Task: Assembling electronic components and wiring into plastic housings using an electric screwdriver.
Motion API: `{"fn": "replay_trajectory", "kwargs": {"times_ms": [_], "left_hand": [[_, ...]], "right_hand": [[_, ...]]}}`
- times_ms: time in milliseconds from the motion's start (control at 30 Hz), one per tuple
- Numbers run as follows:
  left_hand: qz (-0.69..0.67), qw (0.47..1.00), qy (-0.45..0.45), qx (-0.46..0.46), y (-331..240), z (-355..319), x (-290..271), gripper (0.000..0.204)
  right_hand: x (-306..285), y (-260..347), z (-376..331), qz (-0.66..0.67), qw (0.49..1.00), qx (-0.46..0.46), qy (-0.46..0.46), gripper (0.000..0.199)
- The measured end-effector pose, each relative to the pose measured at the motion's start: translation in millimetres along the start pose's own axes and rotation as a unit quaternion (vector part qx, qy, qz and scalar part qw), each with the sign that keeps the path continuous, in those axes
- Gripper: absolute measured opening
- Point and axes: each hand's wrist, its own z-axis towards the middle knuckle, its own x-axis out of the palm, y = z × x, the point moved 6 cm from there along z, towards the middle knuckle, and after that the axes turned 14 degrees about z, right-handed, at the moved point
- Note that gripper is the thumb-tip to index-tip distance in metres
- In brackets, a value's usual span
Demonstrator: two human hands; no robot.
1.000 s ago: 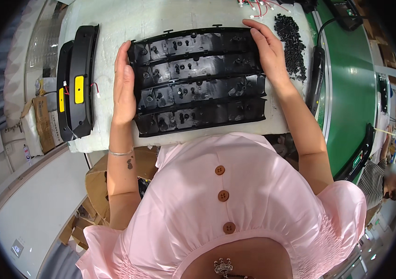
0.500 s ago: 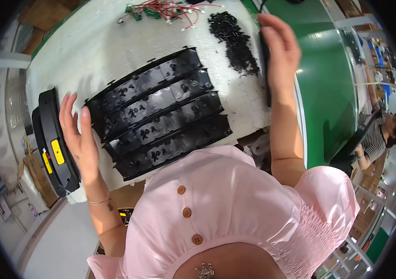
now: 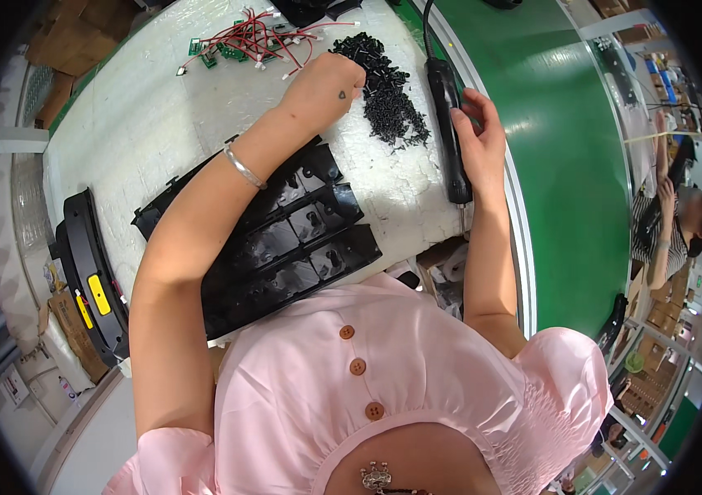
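Observation:
My left hand (image 3: 330,89) is at the left edge of a pile of small black screws (image 3: 384,95), its fingers curled down and mostly hidden; what they hold, if anything, does not show. My left forearm crosses over several curved black plastic panels (image 3: 310,219) lying in a row close to my body. A black electric screwdriver (image 3: 447,132) with a cord lies along the table's right edge, its metal bit pointing toward me. Beside its handle, my right hand (image 3: 483,153) is open, with thumb and fingers apart and the thumb at the handle's side.
Red wires with small green circuit boards (image 3: 244,41) lie in a tangle at the far side of the white padded table (image 3: 128,124). Curved black housings with yellow labels (image 3: 99,294) stand at the left edge. Right of the table runs a green surface (image 3: 561,148); another person (image 3: 673,223) sits beyond.
My left hand has swung from the left of the panels across to the screw pile. My right hand has come down toward me, beside the screwdriver, which now shows more fully.

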Motion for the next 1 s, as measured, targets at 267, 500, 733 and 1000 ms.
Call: {"fn": "replay_trajectory", "kwargs": {"times_ms": [267,500,733,1000], "left_hand": [[-0.084,0.992,0.009,-0.095,16.2,-18.3,-57.1,0.009],[-0.117,0.942,-0.072,-0.307,76.9,-150.1,-142.4,0.014],[-0.033,0.957,-0.02,-0.288,53.6,-210.8,-127.9,0.011],[0.08,0.962,-0.003,-0.261,58.9,-213.0,-117.9,0.015]], "right_hand": [[9.8,-3.6,-0.1,-0.007,1.0,-0.013,0.028,0.037],[1.0,-6.5,1.4,-0.002,1.0,0.016,0.016,0.035],[2.6,-3.1,1.6,-0.005,1.0,-0.011,0.022,0.037],[9.0,-4.8,0.6,-0.018,0.999,-0.019,0.025,0.038]]}}
